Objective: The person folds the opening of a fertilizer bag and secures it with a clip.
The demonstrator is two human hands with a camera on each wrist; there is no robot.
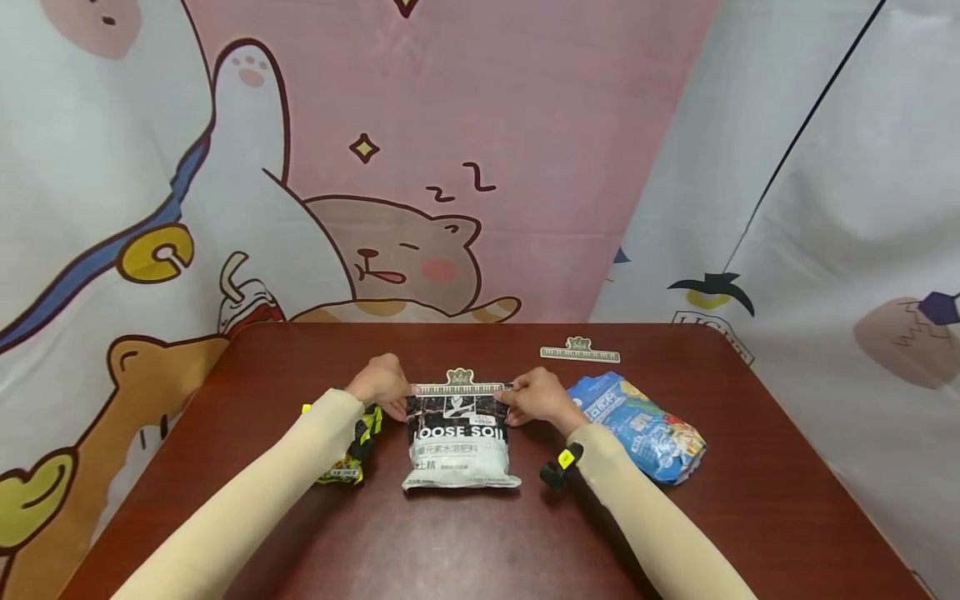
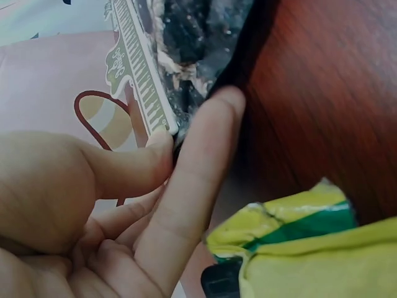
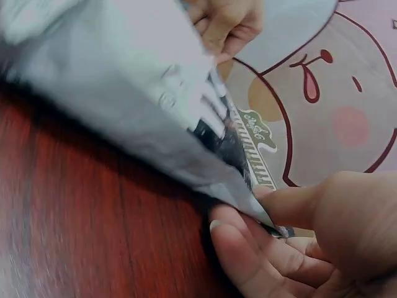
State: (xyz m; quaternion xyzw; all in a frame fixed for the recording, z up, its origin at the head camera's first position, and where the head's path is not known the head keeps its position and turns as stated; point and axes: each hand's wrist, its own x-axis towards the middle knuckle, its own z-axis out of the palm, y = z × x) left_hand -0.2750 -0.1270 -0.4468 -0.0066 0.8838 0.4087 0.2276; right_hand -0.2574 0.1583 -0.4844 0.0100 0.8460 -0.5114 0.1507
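Observation:
A black and white bag (image 1: 459, 460) printed "LOOSE SOIL" stands at the middle of the table. Across its top edge sits a long clip (image 1: 461, 388) with a piano-key pattern and a crown-shaped handle. My left hand (image 1: 381, 386) pinches the bag's upper left corner, its thumb against that end of the clip in the left wrist view. At the opposite corner, my right hand (image 1: 542, 397) pinches the bag's edge between thumb and fingers, the thumb at the clip's end in the right wrist view.
Behind my left wrist lies a yellow and green packet (image 1: 347, 468), partly hidden. A blue printed bag (image 1: 643, 429) lies beyond my right forearm, with a second piano-key clip (image 1: 580, 351) flat near the table's back edge. A printed cloth (image 1: 540, 167) hangs behind the table.

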